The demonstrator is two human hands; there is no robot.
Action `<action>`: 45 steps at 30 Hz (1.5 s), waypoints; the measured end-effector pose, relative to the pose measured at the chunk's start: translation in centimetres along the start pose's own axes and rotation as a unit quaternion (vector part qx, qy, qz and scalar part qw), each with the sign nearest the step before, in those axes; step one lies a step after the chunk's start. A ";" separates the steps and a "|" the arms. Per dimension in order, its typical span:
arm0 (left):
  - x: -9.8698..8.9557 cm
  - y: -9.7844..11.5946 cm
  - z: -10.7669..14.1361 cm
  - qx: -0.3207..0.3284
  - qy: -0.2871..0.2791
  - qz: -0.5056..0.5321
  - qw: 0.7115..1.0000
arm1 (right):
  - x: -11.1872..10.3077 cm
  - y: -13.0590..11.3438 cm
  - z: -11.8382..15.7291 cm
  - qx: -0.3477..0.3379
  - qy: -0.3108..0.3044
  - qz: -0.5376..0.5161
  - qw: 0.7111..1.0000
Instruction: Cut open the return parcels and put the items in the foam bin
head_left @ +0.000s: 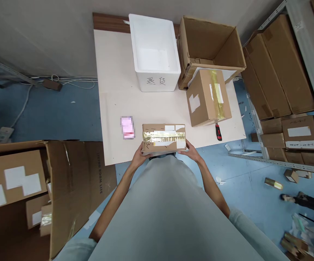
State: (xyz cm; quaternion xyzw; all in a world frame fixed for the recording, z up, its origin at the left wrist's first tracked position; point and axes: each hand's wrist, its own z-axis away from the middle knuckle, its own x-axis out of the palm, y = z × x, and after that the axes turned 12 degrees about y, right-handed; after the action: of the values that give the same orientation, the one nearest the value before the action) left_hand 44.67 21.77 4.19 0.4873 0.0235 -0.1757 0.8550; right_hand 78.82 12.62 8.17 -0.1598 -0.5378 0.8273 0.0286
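Between my two hands is a small brown cardboard box (162,145) with shiny yellowish tape and white labels, at the near edge of the table. My left hand (140,156) grips its left end, fingers closed against the side and underneath. At the right end my right hand (191,151) grips it likewise. To the right, a larger taped carton (204,101) rests on the table, with a red and black box cutter (218,132) beside its near edge. Left of the held box lies a pink item (127,127), blurred out.
At the back of the white table (116,83) stand a white foam bin (157,78) with handwriting and an open carton (214,43). A big open box (75,174) of parcels is at lower left. Shelving (306,47) with cartons lines the right; cables (72,81) run along the wall.
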 end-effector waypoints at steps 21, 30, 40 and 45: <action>3.0 4.4 -1.4 -0.042 0.157 0.057 0.985 | -2.3 -2.7 -8.5 0.007 0.068 0.096 0.993; 5.0 3.4 1.3 -0.064 0.121 0.052 0.989 | -2.5 0.7 -4.6 0.070 -0.025 0.051 0.996; 4.5 4.3 1.9 -0.046 0.208 0.047 0.976 | -2.9 -0.3 -4.5 0.003 0.059 0.038 0.998; 3.6 7.8 2.3 0.005 0.230 0.053 0.972 | -3.5 -4.4 -4.9 -0.050 0.082 0.046 0.994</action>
State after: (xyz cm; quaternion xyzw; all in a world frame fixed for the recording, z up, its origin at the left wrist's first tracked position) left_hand 50.30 22.42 11.09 0.5196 0.1926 -0.0132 0.8324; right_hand 83.03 18.02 11.08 -0.2528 -0.5665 0.7839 0.0265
